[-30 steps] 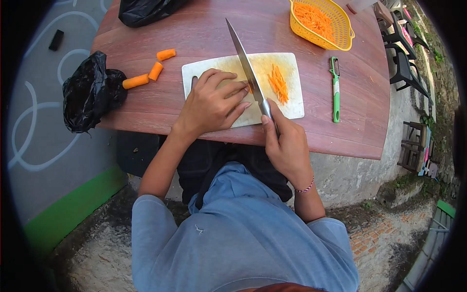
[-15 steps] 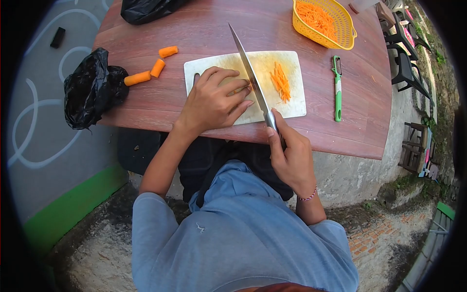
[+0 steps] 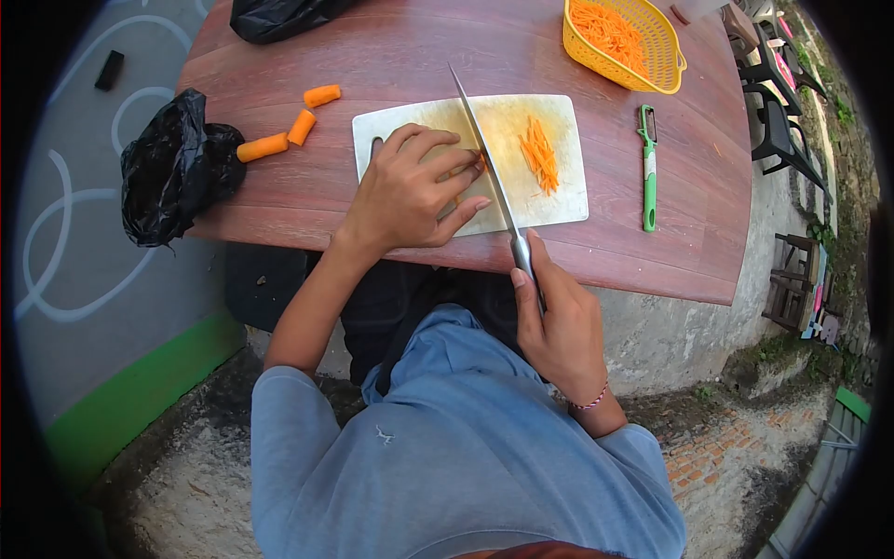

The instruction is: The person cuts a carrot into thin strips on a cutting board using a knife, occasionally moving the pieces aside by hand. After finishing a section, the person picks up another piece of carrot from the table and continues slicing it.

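My right hand is wrapped round the handle of a long knife, whose blade points up across the white cutting board. Beside the blade, my left hand presses bent fingers on the board over orange carrot, mostly hidden beneath them. To the right of the knife lies a small pile of cut carrot strips. Three carrot pieces, among them a short one, rest on the table left of the board.
Crumpled black plastic sits at the table's left edge, with another black bag at the top. A yellow basket holds shredded carrot. A green peeler lies right of the board. Chairs stand beyond.
My right hand has moved slightly down and right with the knife, and the blade tip has shifted right. My left hand has stayed nearly in place.
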The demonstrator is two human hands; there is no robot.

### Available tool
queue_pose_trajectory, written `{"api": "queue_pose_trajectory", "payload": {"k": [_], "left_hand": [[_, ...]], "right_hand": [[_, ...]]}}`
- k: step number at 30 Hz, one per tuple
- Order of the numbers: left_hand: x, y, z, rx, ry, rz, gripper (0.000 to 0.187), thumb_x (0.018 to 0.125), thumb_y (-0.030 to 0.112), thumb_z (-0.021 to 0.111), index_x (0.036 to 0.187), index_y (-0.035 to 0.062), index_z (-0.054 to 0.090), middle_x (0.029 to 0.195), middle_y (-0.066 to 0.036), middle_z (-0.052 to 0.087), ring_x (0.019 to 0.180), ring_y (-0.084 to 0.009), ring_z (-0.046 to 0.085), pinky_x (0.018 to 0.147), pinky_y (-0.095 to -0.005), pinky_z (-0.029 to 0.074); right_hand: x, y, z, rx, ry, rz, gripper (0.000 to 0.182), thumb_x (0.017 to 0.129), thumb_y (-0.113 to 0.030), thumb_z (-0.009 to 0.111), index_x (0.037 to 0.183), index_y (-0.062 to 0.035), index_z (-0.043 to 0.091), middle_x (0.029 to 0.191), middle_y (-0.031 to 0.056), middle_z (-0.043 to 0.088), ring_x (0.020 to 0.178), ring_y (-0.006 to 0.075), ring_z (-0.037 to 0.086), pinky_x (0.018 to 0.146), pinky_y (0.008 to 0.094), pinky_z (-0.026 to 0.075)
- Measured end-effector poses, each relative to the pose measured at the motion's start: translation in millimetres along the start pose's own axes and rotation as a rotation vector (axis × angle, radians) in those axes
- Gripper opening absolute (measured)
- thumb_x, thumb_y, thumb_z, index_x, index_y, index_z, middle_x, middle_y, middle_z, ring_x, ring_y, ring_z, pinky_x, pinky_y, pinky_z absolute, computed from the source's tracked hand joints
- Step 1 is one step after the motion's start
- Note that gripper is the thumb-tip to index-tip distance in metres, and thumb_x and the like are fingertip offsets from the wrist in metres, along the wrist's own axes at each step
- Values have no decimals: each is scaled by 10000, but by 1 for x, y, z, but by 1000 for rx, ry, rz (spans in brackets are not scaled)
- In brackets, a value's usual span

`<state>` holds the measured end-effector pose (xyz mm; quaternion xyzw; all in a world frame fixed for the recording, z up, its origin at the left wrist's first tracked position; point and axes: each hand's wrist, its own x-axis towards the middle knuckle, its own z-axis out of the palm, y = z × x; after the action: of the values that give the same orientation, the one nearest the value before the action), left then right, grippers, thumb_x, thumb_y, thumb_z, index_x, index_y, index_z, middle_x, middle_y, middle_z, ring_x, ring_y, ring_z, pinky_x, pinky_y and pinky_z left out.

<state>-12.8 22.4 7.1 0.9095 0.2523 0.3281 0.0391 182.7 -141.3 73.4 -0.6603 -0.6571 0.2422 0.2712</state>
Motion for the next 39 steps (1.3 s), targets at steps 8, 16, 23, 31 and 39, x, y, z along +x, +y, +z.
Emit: {"api": "queue_pose_trajectory", "payload": {"k": [8, 16, 23, 31, 39], "left_hand": [[0, -1, 0, 8, -8, 16, 332, 912, 369, 805, 999, 50, 835, 1103, -61, 757, 1114, -283, 691, 1025, -487, 521], [2, 0, -1, -4, 7, 8, 271, 897, 298, 805, 1006, 51, 835, 1110, -51, 758, 1111, -275, 687, 1015, -475, 522], [1, 1, 1, -24, 17, -13, 230, 886, 261, 814, 1001, 63, 839, 1123, -44, 762, 1118, -263, 686, 1016, -458, 521], [2, 3, -2, -48, 10, -34, 230, 868, 206, 839, 1042, 56, 849, 1133, -70, 784, 1136, -283, 702, 1002, -459, 538], [1, 2, -2, -55, 7, -35, 201, 894, 170, 799, 1046, 48, 850, 1128, -77, 787, 1128, -290, 705, 999, -462, 539]], "right_hand": [[9, 0, 19, -75, 48, -19, 464, 1056, -131, 653, 1464, 74, 573, 823, 202, 684, 648, 417, 685, 594, 525, 544], [57, 0, 22, -14, 69, -16, 433, 1081, -177, 621, 1420, 92, 598, 890, 292, 715, 792, 462, 723, 691, 534, 553], [38, 6, 7, 82, 14, 87, 404, 1076, -150, 638, 1413, 73, 633, 941, 308, 717, 850, 473, 738, 747, 495, 569], [26, 12, -1, 91, 55, 105, 401, 1068, -120, 651, 1418, 76, 638, 925, 290, 708, 834, 432, 741, 749, 457, 566], [26, 8, 3, 164, 14, 127, 417, 1066, -117, 652, 1435, 75, 626, 946, 296, 712, 857, 440, 744, 762, 448, 569]]}}
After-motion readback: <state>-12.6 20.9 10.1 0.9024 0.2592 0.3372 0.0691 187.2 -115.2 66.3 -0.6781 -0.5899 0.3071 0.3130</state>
